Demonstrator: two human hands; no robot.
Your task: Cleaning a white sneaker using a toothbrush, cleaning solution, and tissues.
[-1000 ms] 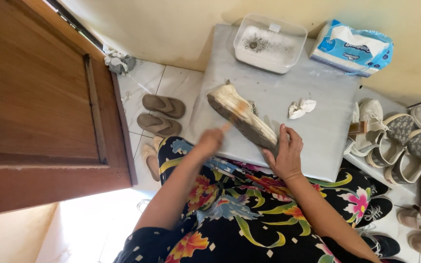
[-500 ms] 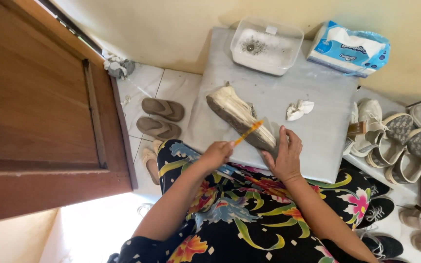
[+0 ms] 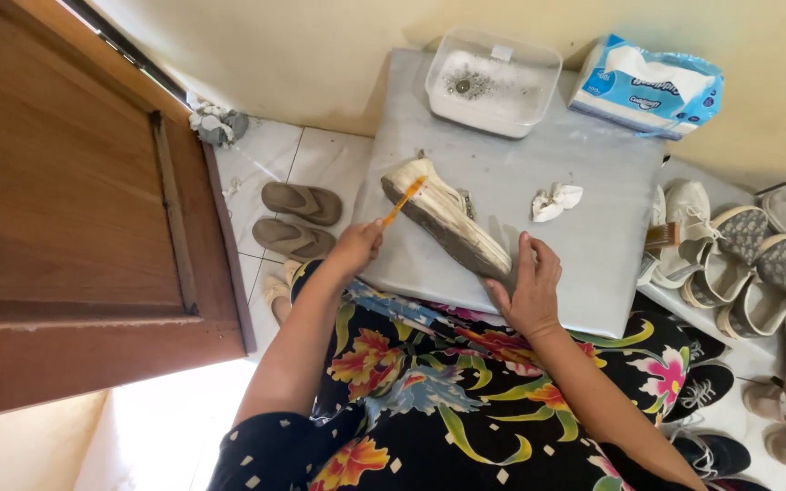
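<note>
- The worn cream canvas shoe with a dark, soiled sole (image 3: 448, 218) lies on its side on the grey padded board (image 3: 584, 264), just left of the board's middle.
- Long axis of the shoe: diagonal, from far-left to near-right. One end points toward the far-left corner of the board; the other end points toward the person.
- The right hand (image 3: 531, 289) rests at the near-right end of the shoe, fingers spread and partly open, pressing against the sole edge rather than closed around it.
- The left hand (image 3: 355, 247) is closed on the slim orange-handled brush (image 3: 402, 202). The brush head meets the far-left end of the shoe; the hand itself sits off the board's left edge, near the shoe but not touching it.
- The right hand is the one in contact with the shoe; the left reaches it only through the brush.
- On the board: a crumpled white tissue (image 3: 555, 200) right of the shoe, well apart from both hands.
- Far edge: a clear plastic tub with foamy water (image 3: 493, 82), and a blue pack of tissues (image 3: 648, 84) to its right.
- Room: white tiled floor (image 3: 320, 159), a brown wooden door (image 3: 75, 227) at left, a pair of brown sandals (image 3: 297, 218) beside the board, further shoes at right.
</note>
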